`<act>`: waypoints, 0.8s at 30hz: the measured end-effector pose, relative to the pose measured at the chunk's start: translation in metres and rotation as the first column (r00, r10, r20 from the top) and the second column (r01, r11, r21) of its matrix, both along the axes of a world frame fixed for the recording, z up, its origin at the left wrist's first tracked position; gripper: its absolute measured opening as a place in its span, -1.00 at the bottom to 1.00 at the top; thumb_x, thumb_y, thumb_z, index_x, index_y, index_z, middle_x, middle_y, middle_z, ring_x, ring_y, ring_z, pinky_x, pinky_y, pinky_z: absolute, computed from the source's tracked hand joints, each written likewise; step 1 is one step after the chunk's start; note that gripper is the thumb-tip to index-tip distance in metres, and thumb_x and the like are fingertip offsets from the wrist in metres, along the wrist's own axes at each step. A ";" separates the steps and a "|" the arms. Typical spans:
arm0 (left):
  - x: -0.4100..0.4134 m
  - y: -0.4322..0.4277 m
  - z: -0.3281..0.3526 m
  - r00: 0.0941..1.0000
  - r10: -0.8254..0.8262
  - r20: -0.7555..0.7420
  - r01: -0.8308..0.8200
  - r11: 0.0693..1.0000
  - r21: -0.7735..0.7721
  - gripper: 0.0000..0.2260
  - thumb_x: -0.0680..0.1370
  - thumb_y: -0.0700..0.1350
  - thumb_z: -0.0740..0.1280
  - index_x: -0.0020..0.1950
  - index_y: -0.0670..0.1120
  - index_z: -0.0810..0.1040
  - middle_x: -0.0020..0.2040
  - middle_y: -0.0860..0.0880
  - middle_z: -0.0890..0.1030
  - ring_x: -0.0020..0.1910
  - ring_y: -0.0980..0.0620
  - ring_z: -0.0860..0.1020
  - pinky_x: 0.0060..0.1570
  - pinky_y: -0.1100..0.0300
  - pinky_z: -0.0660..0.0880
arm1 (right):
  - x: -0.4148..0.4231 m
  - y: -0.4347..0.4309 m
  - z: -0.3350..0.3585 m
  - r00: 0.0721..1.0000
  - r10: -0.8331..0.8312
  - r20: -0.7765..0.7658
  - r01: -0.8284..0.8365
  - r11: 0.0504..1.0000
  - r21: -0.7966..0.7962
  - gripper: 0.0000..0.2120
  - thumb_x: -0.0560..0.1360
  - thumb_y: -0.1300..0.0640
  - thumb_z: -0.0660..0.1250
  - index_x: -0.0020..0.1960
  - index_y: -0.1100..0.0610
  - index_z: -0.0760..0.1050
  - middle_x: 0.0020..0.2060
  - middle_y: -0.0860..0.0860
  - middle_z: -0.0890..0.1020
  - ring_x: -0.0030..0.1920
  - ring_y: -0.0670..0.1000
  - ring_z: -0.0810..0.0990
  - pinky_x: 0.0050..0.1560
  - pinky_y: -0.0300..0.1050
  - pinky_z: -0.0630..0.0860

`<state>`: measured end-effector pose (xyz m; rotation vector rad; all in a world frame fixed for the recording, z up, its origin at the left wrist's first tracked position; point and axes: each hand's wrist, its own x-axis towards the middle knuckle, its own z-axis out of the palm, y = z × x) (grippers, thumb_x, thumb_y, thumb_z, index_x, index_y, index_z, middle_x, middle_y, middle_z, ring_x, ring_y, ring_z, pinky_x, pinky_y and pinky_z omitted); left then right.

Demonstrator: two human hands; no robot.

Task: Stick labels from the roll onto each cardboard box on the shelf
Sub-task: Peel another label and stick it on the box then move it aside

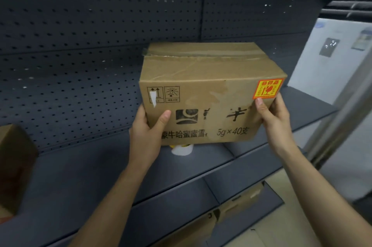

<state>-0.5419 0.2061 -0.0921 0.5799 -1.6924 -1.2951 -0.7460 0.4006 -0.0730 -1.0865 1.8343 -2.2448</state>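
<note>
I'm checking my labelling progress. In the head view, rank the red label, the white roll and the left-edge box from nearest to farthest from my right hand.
1. Red label, just above the right hand's thumb, on the held box.
2. White roll, on the shelf beneath that box.
3. Left-edge box, at the view's far left.

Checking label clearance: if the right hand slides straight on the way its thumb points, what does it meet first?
Likely the red label on the cardboard box's upper right corner; the right hand's thumb tip sits just under its lower edge. Contact unclear.
</note>
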 end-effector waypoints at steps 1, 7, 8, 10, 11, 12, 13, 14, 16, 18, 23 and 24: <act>-0.013 0.007 0.000 1.000 -0.011 0.002 0.011 1.000 0.001 -0.67 0.56 -0.03 0.40 0.32 0.05 0.50 0.15 0.17 0.65 0.15 0.19 0.61 0.20 0.00 0.56 | -0.013 0.008 -0.001 1.000 -0.010 0.001 0.010 1.000 -0.004 -0.63 0.55 0.02 0.30 0.34 0.02 0.44 0.16 -0.15 0.63 0.22 -0.11 0.58 0.20 -0.15 0.47; -0.091 0.049 -0.006 0.999 0.021 0.033 -0.021 1.000 -0.001 -0.65 0.56 0.00 0.39 0.34 0.05 0.49 0.17 0.18 0.64 0.16 0.21 0.59 0.21 -0.01 0.56 | -0.093 0.048 -0.010 1.000 0.008 0.006 -0.008 1.000 0.012 -0.62 0.54 -0.01 0.30 0.34 0.02 0.45 0.15 -0.15 0.64 0.21 -0.12 0.58 0.22 -0.13 0.48; -0.102 0.056 -0.007 0.999 0.034 0.042 -0.035 0.999 0.002 -0.65 0.56 0.01 0.39 0.34 0.07 0.49 0.18 0.19 0.63 0.17 0.22 0.59 0.21 0.00 0.56 | -0.107 0.052 -0.012 1.000 0.021 0.008 -0.021 1.000 0.012 -0.63 0.54 -0.01 0.30 0.33 0.00 0.45 0.15 -0.16 0.65 0.21 -0.12 0.59 0.21 -0.13 0.48; -0.123 0.067 -0.009 0.996 0.064 0.054 -0.063 0.998 -0.017 -0.64 0.56 0.04 0.39 0.35 0.08 0.49 0.18 0.20 0.63 0.18 0.23 0.57 0.21 0.01 0.55 | -0.135 0.058 -0.016 0.999 0.050 0.015 -0.050 0.999 0.013 -0.62 0.53 -0.02 0.31 0.33 0.00 0.45 0.14 -0.16 0.65 0.20 -0.13 0.59 0.17 -0.18 0.49; -0.133 0.074 -0.010 0.996 0.078 0.052 -0.077 0.997 -0.017 -0.64 0.56 0.04 0.39 0.35 0.06 0.49 0.18 0.19 0.63 0.18 0.24 0.57 0.21 0.02 0.55 | -0.148 0.060 -0.018 0.997 0.068 0.019 -0.068 0.998 0.011 -0.60 0.53 -0.01 0.31 0.35 0.02 0.44 0.15 -0.16 0.65 0.20 -0.13 0.59 0.14 -0.21 0.50; -0.142 0.079 -0.011 0.995 0.091 0.046 -0.091 0.996 -0.009 -0.64 0.56 0.02 0.39 0.35 0.04 0.49 0.18 0.18 0.63 0.17 0.25 0.57 0.21 0.05 0.55 | -0.160 0.061 -0.019 0.996 0.088 0.020 -0.088 0.996 0.009 -0.59 0.53 0.00 0.31 0.36 0.04 0.44 0.14 -0.16 0.65 0.19 -0.14 0.59 0.12 -0.25 0.51; -0.151 0.083 -0.013 0.994 0.104 0.042 -0.104 0.995 -0.003 -0.64 0.56 0.01 0.38 0.34 0.02 0.49 0.18 0.17 0.63 0.16 0.27 0.57 0.19 0.12 0.55 | -0.171 0.062 -0.021 0.994 0.107 0.023 -0.107 0.994 0.010 -0.58 0.53 0.01 0.31 0.37 0.06 0.43 0.14 -0.16 0.65 0.18 -0.15 0.59 0.09 -0.28 0.51; -0.157 0.088 -0.013 0.992 0.120 0.049 -0.120 0.993 -0.007 -0.65 0.56 0.00 0.38 0.34 0.01 0.49 0.16 0.18 0.63 0.14 0.31 0.57 0.16 0.21 0.55 | -0.180 0.062 -0.023 0.992 0.124 0.028 -0.125 0.992 0.015 -0.59 0.54 0.03 0.31 0.36 0.08 0.43 0.13 -0.16 0.65 0.17 -0.16 0.60 0.08 -0.31 0.51; -0.168 0.094 -0.015 0.987 0.148 0.069 -0.147 0.989 -0.019 -0.66 0.57 -0.01 0.37 0.33 -0.01 0.50 0.14 0.19 0.63 0.11 0.34 0.57 0.11 0.30 0.55 | -0.196 0.060 -0.027 0.987 0.156 0.038 -0.157 0.987 0.027 -0.64 0.55 0.06 0.31 0.33 0.08 0.45 0.10 -0.18 0.65 0.15 -0.18 0.60 0.06 -0.33 0.50; -0.176 0.097 -0.017 0.982 0.173 0.076 -0.173 0.985 0.003 -0.67 0.57 -0.02 0.37 0.32 -0.02 0.50 0.13 0.19 0.64 0.11 0.31 0.58 0.13 0.25 0.55 | -0.209 0.057 -0.031 0.981 0.187 0.050 -0.189 0.981 0.039 -0.64 0.54 0.07 0.31 0.32 0.10 0.45 0.07 -0.20 0.66 0.13 -0.19 0.61 0.05 -0.34 0.51; -0.188 0.095 -0.030 0.968 0.225 0.110 -0.230 0.973 0.034 -0.65 0.57 -0.03 0.38 0.34 0.01 0.48 0.16 0.16 0.64 0.15 0.23 0.59 0.17 0.14 0.55 | -0.233 0.043 -0.038 0.968 0.237 0.076 -0.243 0.967 0.074 -0.57 0.50 0.03 0.33 0.35 0.11 0.44 0.05 -0.21 0.66 0.11 -0.20 0.61 0.04 -0.34 0.51; -0.189 0.094 -0.032 0.968 0.229 0.105 -0.234 0.971 0.038 -0.65 0.57 -0.03 0.38 0.34 0.01 0.48 0.17 0.15 0.64 0.16 0.21 0.59 0.17 0.12 0.55 | -0.236 0.040 -0.040 0.966 0.246 0.078 -0.252 0.965 0.076 -0.58 0.50 0.04 0.32 0.34 0.10 0.44 0.05 -0.20 0.66 0.10 -0.20 0.61 0.04 -0.34 0.51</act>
